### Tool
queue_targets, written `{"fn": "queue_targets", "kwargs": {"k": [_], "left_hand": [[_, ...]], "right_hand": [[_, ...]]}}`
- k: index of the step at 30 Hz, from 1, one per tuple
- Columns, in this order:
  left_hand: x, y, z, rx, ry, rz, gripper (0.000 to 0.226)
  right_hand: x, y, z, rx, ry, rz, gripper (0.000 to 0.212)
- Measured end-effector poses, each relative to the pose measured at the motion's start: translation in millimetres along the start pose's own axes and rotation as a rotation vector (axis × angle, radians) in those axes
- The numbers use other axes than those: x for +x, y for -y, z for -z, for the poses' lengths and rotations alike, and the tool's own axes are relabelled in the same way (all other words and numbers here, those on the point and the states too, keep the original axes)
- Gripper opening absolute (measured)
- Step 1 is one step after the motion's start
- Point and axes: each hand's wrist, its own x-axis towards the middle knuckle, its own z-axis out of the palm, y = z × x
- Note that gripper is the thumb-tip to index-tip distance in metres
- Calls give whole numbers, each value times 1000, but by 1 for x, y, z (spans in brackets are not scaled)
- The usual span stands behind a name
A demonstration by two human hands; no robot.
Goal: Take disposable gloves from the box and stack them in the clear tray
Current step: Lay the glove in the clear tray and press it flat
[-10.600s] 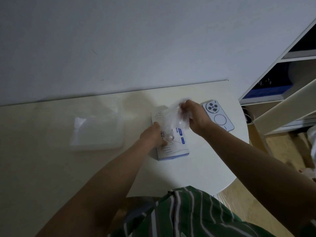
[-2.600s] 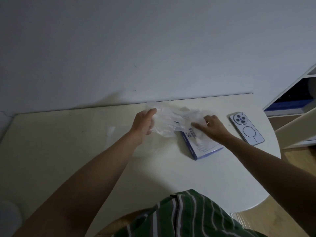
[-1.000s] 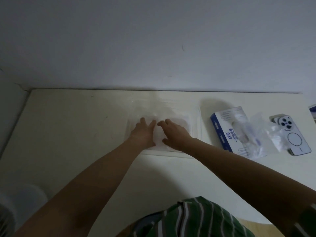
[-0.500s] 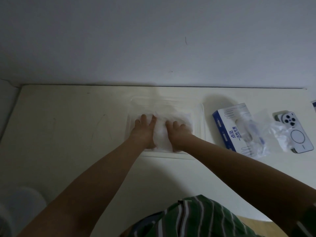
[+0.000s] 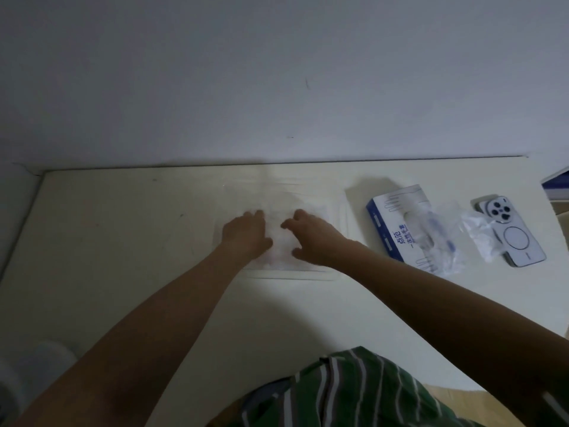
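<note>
The left hand (image 5: 246, 234) is lying flat with its fingers straight, pressing down on the pile of thin gloves (image 5: 278, 241) inside the clear tray (image 5: 340, 211). The right hand (image 5: 312, 238) is sitting just to the right of it, relaxed and holding nothing, its fingers lightly arched with the tips touching the same pile and the thumb spread towards the body. A strip of the whitish gloves is showing in the gap between the two hands. The tray's rim is running around both hands, its near edge showing just under the wrists. The glove box (image 5: 400, 226) is lying flat well to the right of the right hand, apart from the tray, with a crumpled loose glove (image 5: 458, 238) spilling from its opening. Further right again, a white phone (image 5: 514, 238) is lying face down, the loose glove's edge touching it. Everything is resting on the pale table (image 5: 123, 241), and a green striped shirt (image 5: 354, 392) is showing below the forearms
</note>
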Motion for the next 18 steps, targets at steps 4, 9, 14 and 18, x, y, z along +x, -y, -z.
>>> {"fn": "queue_targets", "kwargs": {"k": [4,9,14,18], "left_hand": [[-17,-32,24,-66,-421,-64,19],[-31,-114,40,-222,-576,-250,11],[-36,-190,25,-229,-428,-453,12],[-33,-234,-3,-153,-85,-531,38]], "right_hand": [[-33,-12,35,200,-334,99,22],[-81,-73,47,354,-594,-109,17],[-129,-148,37,324,-780,-415,31],[-156,-193,25,219,-452,-795,81]]}}
